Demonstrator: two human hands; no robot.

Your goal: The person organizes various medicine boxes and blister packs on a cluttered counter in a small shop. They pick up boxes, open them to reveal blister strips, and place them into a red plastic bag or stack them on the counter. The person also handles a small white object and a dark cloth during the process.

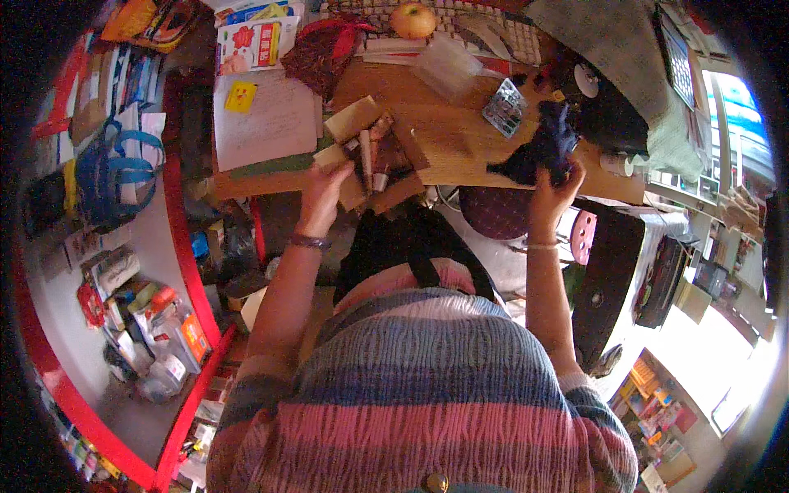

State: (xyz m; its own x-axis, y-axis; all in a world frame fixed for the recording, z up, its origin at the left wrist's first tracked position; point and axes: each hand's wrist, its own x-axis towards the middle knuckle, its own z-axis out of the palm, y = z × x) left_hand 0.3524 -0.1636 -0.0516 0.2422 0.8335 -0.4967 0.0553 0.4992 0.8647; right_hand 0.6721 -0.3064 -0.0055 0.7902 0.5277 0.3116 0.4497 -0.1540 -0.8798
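Observation:
At the desk's front edge, my left hand grips a flap of an open cardboard box. Several small items lie inside the box, among them a pale tube-like piece; the rest are too blurred to name. My right hand holds a crumpled black and dark-blue cloth-like item over the right part of the wooden desk. Just beyond that bundle lies a silver blister pack. A clear plastic piece sits farther back, its exact kind unclear.
Handwritten paper sheets and a yellow packet lie at the left. A round yellowish fruit rests before a keyboard, with a red and brown fabric item beside it. A red-edged shelf stands left.

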